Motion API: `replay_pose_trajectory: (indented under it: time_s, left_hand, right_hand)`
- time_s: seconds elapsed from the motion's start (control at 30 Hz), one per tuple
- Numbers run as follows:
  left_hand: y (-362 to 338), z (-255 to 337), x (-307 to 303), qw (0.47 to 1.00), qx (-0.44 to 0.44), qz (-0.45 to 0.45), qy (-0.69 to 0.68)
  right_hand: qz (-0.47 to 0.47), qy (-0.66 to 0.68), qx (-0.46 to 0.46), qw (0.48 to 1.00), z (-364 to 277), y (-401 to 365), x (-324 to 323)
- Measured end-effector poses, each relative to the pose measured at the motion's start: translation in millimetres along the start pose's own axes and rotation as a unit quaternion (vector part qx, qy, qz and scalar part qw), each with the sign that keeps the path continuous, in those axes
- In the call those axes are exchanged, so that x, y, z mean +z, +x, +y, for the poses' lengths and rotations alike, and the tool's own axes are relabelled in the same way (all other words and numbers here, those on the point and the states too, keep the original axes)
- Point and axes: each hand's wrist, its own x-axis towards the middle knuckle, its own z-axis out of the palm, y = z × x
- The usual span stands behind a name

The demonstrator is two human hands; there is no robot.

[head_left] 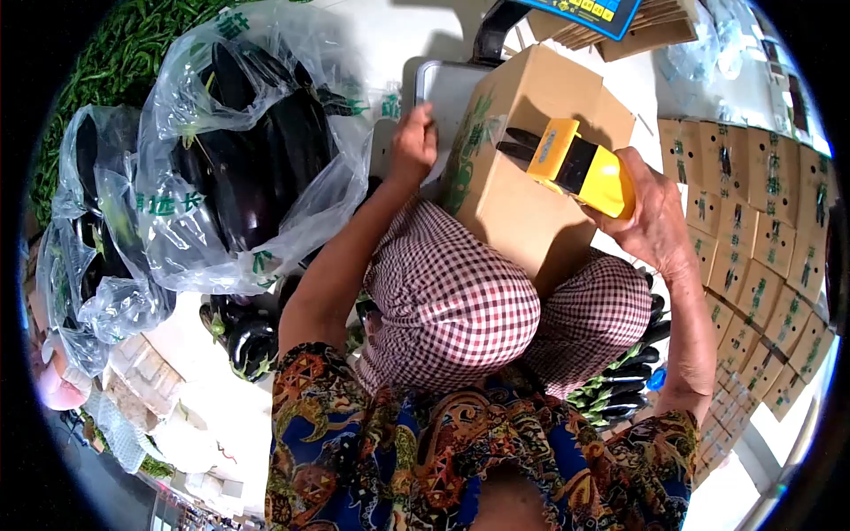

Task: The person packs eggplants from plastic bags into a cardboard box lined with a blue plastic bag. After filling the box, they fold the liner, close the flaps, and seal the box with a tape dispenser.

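My right hand (653, 211) grips a yellow carton stapler (575, 168) with two dark prongs that point left. The stapler is over the top of a brown cardboard box (496, 199) with green print on its side. Left of the box, my left hand (414, 142) hangs with its fingers curled in; no object shows in it. The box stands between my knees, beside or on a metal scale platform (434, 84); its base is hidden. A blue scale display (595, 12) is at the top.
Large clear bags of eggplants (230, 168) stand at left, with green peppers (97, 66) behind. Loose eggplants (252, 341) lie below the bags and more eggplants (624, 389) beside my right knee. Stacked cartons (753, 212) line the right; flattened cardboard (651, 31) is at the back.
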Motion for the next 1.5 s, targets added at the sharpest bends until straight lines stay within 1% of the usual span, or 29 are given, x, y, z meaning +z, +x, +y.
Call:
replay_pose_trajectory:
  time_s: [0.03, 0.1, 0.17, 0.2, 0.23, 0.3, 0.33, 0.43, 0.47, 0.5, 0.53, 0.57, 0.6, 0.63, 0.67, 0.73, 0.77, 0.8, 0.83, 0.87, 0.9, 0.93, 0.97, 1.03, 1.13, 1.23, 1.37, 1.4, 1.5]
  left_hand:
    - [18.0, 27.6, -16.8, 0.989, -0.119, -0.063, -0.067]
    - [56.8, 81.7, -26.9, 0.967, -0.219, -0.068, -0.112]
    - [74.4, 114.6, -8.3, 0.956, -0.209, -0.044, -0.203]
    - [63.3, 103.8, 20.4, 0.971, -0.100, -0.055, -0.211]
    - [58.0, 95.5, 27.9, 0.970, -0.118, -0.069, -0.203]
    - [46.3, 56.8, 31.5, 0.985, -0.084, -0.089, -0.122]
    - [25.8, 0.7, 55.9, 0.986, -0.072, -0.145, -0.036]
    - [23.6, 19.8, 38.8, 0.984, -0.127, -0.116, -0.049]
    - [23.2, 16.4, 43.2, 0.986, -0.120, -0.109, -0.030]
    - [31.5, 29.6, 40.9, 0.967, -0.181, -0.097, -0.148]
    - [39.8, 42.3, 38.8, 0.932, -0.240, -0.071, -0.261]
    - [59.3, 68.3, 26.8, 0.931, -0.260, -0.098, -0.237]
    - [62.3, 78.6, 38.3, 0.921, -0.249, -0.078, -0.290]
    - [61.7, 70.3, 45.6, 0.932, -0.201, -0.088, -0.288]
    - [63.7, 48.4, 48.8, 0.956, -0.133, -0.126, -0.230]
    - [81.1, 61.7, 37.9, 0.974, -0.147, -0.136, -0.105]
    - [105.1, 102.8, 21.3, 0.979, -0.114, -0.119, -0.120]
    - [130.1, 128.1, 15.6, 0.989, 0.005, -0.120, -0.081]
    - [147.4, 146.5, 14.9, 0.984, 0.125, -0.117, -0.044]
    - [155.1, 163.3, 22.7, 0.965, 0.175, -0.182, 0.076]
    - [159.5, 180.7, 35.1, 0.925, 0.222, -0.240, 0.195]
    - [165.1, 195.2, 51.4, 0.860, 0.220, -0.374, 0.269]
    - [162.9, 193.3, 49.4, 0.830, 0.248, -0.384, 0.319]
    - [163.2, 197.5, 53.9, 0.832, 0.232, -0.387, 0.323]
    - [163.7, 190.5, 56.9, 0.836, 0.275, -0.365, 0.304]
    - [161.0, 186.7, 58.8, 0.847, 0.328, -0.309, 0.282]
    - [158.7, 177.6, 55.1, 0.856, 0.341, -0.277, 0.273]
    - [158.1, 176.5, 55.4, 0.859, 0.352, -0.261, 0.265]
    - [158.8, 169.0, 60.2, 0.851, 0.376, -0.226, 0.288]
  right_hand:
    - [0.005, 0.007, -0.008, 1.000, 0.6, 1.3, 1.2]
    - [0.013, 0.021, -0.002, 1.000, -1.3, 1.8, 2.9]
    - [0.004, 0.025, 0.009, 1.000, -0.9, 1.6, 1.9]
    - [0.006, 0.026, 0.018, 0.999, -3.1, 2.2, 1.4]
    - [0.003, 0.042, 0.026, 0.999, -2.8, 1.1, 1.8]
    - [0.006, 0.078, 0.040, 0.996, -3.6, 1.3, 1.0]
    - [0.012, 0.081, 0.033, 0.996, -2.8, 4.1, 0.3]
    - [0.021, 0.093, 0.034, 0.995, -5.1, 1.3, 2.7]
    - [0.021, 0.094, 0.035, 0.995, -4.5, 1.0, 3.0]
    - [0.023, 0.095, 0.039, 0.994, -3.1, -0.5, 3.4]
    - [0.024, 0.094, 0.036, 0.995, -0.9, -2.1, 3.9]
    - [0.022, 0.096, 0.043, 0.994, 0.6, -2.5, 4.6]
    - [0.018, 0.099, 0.050, 0.994, 0.7, -2.3, 4.7]
    - [0.016, 0.103, 0.054, 0.993, 0.2, -2.7, 4.2]
    - [0.034, 0.072, 0.017, 0.997, 6.3, -5.5, 7.1]
    - [0.037, 0.080, 0.020, 0.996, 6.0, -6.8, 5.4]
    - [0.030, 0.071, 0.027, 0.997, 8.8, -9.0, 7.5]
    - [0.055, 0.078, 0.003, 0.995, 8.8, -8.8, 6.4]
    - [0.058, 0.080, -0.003, 0.995, 9.5, -9.6, 7.5]
    - [0.063, 0.079, -0.010, 0.995, 12.1, -10.7, 6.5]
    - [0.067, 0.076, -0.018, 0.995, 14.3, -11.7, 4.4]
    - [0.059, 0.059, -0.006, 0.996, 14.5, -12.1, 4.3]
    - [0.058, 0.046, -0.023, 0.997, 9.3, -6.7, 10.6]
    - [0.077, 0.049, -0.039, 0.995, 13.4, -7.3, 13.9]
    - [0.044, 0.046, -0.020, 0.998, 9.3, -4.9, 11.2]
    - [0.032, 0.024, -0.018, 0.999, 7.5, -3.1, 8.1]
    - [0.030, 0.060, -0.022, 0.998, 13.8, -7.1, 7.6]
    - [0.012, 0.071, -0.016, 0.997, 15.3, -10.6, 4.4]
    - [0.003, 0.093, -0.005, 0.996, 34.6, -21.1, 4.9]
